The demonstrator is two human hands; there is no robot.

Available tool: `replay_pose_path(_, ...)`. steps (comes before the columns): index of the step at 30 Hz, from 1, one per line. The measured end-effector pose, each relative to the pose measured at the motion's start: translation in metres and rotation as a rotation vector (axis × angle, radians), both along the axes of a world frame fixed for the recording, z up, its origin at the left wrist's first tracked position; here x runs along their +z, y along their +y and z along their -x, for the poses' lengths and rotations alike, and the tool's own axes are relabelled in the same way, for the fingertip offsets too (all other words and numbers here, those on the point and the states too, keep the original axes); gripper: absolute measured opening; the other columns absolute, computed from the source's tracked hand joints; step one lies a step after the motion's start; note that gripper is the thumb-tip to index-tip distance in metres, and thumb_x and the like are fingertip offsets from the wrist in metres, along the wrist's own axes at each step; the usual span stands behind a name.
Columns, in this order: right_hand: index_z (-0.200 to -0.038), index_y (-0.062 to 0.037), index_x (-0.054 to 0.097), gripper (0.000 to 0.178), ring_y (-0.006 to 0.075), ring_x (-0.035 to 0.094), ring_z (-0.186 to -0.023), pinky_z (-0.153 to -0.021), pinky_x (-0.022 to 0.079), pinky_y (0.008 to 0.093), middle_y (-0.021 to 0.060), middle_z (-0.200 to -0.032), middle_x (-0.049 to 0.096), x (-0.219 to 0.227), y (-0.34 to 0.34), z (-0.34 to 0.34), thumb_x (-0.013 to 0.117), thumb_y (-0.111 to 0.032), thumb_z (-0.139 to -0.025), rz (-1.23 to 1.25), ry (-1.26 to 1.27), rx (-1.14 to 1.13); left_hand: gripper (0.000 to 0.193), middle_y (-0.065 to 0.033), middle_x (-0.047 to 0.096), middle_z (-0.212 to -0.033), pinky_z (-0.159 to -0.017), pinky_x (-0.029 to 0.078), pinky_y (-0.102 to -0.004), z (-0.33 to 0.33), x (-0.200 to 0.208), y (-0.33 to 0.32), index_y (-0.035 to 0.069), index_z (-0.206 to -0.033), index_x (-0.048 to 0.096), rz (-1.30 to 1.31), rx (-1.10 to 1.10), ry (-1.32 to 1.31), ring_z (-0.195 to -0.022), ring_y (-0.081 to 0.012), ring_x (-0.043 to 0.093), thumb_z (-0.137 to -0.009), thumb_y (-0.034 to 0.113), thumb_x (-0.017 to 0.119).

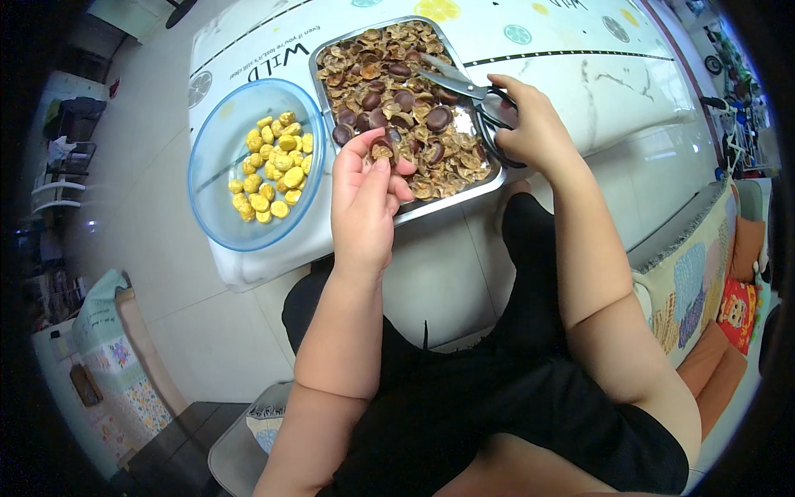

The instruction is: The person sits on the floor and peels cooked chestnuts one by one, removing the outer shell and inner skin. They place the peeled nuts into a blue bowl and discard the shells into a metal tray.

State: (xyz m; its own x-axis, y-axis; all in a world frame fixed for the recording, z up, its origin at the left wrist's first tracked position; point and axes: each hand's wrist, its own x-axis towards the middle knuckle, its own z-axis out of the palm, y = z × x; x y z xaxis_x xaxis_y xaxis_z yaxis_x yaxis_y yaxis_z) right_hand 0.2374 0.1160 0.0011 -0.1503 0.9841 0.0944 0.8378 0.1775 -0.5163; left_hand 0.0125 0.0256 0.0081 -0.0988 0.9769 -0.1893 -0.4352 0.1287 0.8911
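Left hand (pixel 364 195) raised over the near left corner of the metal tray (pixel 490 184), fingers curled, grip closed on one chestnut (pixel 382 149) pinched at the fingertips — brown shell, looks partly opened, detail too small to be sure. Right hand (pixel 534 128) at the tray's right edge, grip closed through the dark loops of a pair of scissors (pixel 464 83); blades are slightly parted and point up-left across the tray, lying over the heap without clearly touching a nut. Tray is full of whole dark chestnuts (pixel 438 118) mixed with pale broken shell pieces (pixel 356 54), piled to the rim. Just left of the tray, nearly touching it, a clear blue-tinted bowl (pixel 217 195) holds peeled yellow kernels (pixel 273 166), clustered on its right half. Both containers sit on a table (pixel 580 91) with a white cover printed with citrus slices and a dark stripe; the bowl overhangs the near edge a little. Person is seated, black clothing across the lap, forearms bare, light tiled floor below. Patterned cushions (pixel 733 302) far right, a stool-like seat (pixel 240 439) at lower left.
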Motion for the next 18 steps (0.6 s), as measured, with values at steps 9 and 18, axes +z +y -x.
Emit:
replay_pose_path(9, -0.12, -0.0057, 0.055, 0.065, 0.0148, 0.051, -0.075, -0.068, 0.046, 0.028, 0.0046, -0.087, 0.055, 0.041, -0.044, 0.03, 0.084, -0.027, -0.067, 0.292, 0.432, 0.258, 0.032, -0.01, 0.061, -0.092, -0.048, 0.034, -0.0163, 0.008, 0.005, -0.001, 0.002, -0.13, 0.041, -0.092, 0.071, -0.029, -0.063, -0.0067, 0.053, -0.098, 0.007, 0.041)
replay_pose_path(18, -0.117, -0.0066, 0.057, 0.065, 0.027, 0.06, -0.079, -0.071, 0.05, 0.0364, 0.0126, -0.092, 0.06, 0.041, -0.064, 0.047, 0.084, -0.036, -0.065, 0.037, 0.186, 0.307, 0.034, -0.0117, 0.064, -0.099, -0.046, 0.035, -0.0153, 0.009, 0.009, 0.001, -0.001, -0.128, 0.042, -0.211, 0.222, 0.052, -0.068, -0.0091, 0.063, -0.095, 0.006, 0.049)
